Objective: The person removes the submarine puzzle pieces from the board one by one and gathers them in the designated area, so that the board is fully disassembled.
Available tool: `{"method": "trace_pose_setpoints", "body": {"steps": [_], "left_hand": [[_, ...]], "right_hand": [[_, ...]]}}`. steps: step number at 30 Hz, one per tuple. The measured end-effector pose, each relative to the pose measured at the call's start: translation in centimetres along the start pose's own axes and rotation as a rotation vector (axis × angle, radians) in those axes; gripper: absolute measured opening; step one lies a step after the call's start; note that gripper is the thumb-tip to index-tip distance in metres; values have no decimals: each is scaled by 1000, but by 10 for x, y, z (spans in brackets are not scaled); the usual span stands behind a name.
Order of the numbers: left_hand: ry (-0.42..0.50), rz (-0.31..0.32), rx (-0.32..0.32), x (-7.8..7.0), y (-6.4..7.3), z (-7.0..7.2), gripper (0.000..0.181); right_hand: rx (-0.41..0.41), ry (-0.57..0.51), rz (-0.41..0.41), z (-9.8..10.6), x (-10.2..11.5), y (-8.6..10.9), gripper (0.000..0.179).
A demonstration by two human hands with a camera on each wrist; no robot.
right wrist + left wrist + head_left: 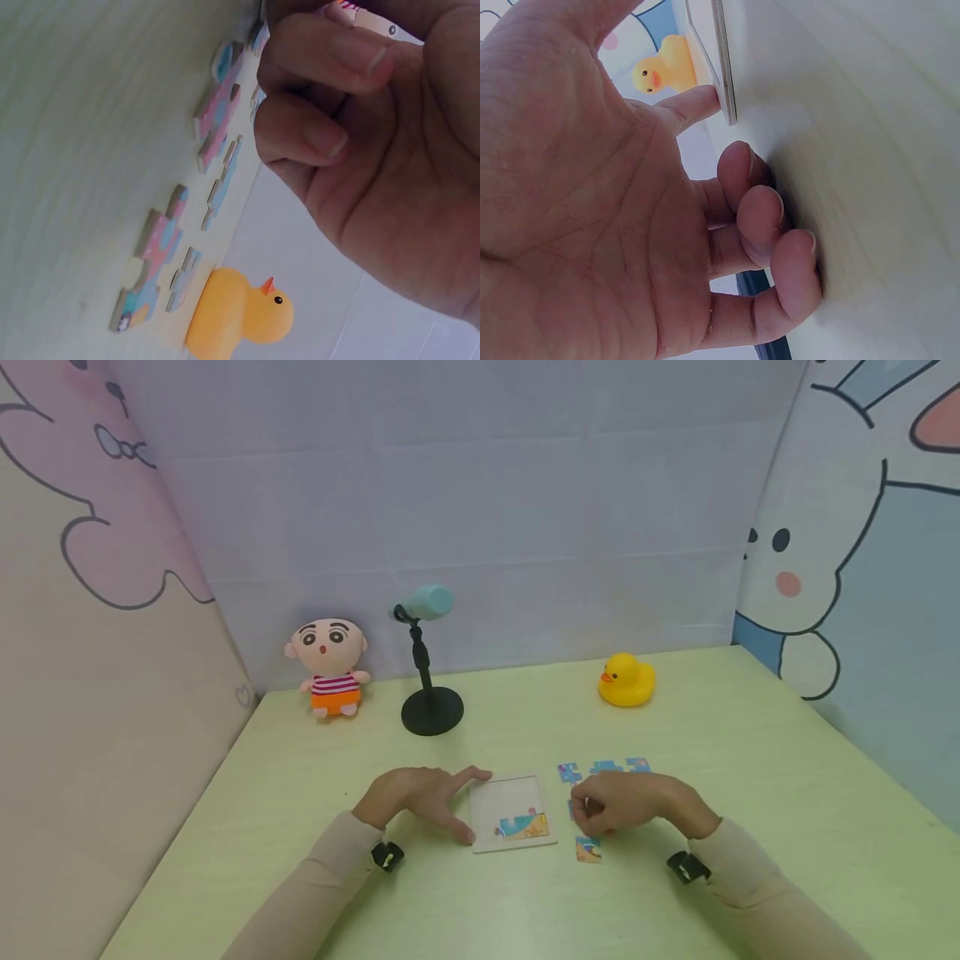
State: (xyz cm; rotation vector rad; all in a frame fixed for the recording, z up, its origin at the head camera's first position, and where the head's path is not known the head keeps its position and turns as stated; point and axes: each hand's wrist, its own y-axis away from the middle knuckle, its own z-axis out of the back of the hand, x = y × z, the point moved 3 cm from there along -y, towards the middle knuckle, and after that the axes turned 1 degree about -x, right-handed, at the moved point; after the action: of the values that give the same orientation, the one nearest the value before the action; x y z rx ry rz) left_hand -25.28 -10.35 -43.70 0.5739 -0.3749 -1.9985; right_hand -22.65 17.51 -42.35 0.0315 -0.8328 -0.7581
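Observation:
A square puzzle board (506,797) lies on the table, with joined beach-picture pieces (525,827) along its lower part. My left hand (431,797) is at its left side, thumb and index finger spread and touching the board's edge; the other fingers (761,217) bend against the tabletop. To the right of the board, my right hand (618,802) is over loose puzzle pieces with its fingers curled. Its fingertips are hidden, so whether they pinch a piece does not show. One loose puzzle piece (588,850) lies just below it; pink-and-blue pieces (154,251) lie beyond.
At the back of the table (525,910) sit a plush doll (330,664), a black stand (432,710) holding a light-blue device (431,602), and a yellow rubber duck (628,681). Cloth walls border the table.

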Motion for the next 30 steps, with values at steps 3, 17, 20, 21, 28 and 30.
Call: {"method": "trace_pose_setpoints", "body": {"steps": [3,17,20,21,28,30], "left_hand": [[1,-1,1,1,0,-1,92],[0,2,10,3,-1,-2,93],[-2,5,13,3,-1,-2,93],[-5,4,12,3,-1,-2,93],[-5,3,10,3,-1,0,92],[-4,3,11,2,-1,0,92]], "right_hand": [[3,-11,0,0,-1,-1,11],[-26,51,26,6,3,-12,11],[-27,53,23,7,6,-15,11],[-27,51,19,7,7,-17,11],[-19,73,48,6,14,-28,14],[-21,95,70,6,16,-32,13]]}}
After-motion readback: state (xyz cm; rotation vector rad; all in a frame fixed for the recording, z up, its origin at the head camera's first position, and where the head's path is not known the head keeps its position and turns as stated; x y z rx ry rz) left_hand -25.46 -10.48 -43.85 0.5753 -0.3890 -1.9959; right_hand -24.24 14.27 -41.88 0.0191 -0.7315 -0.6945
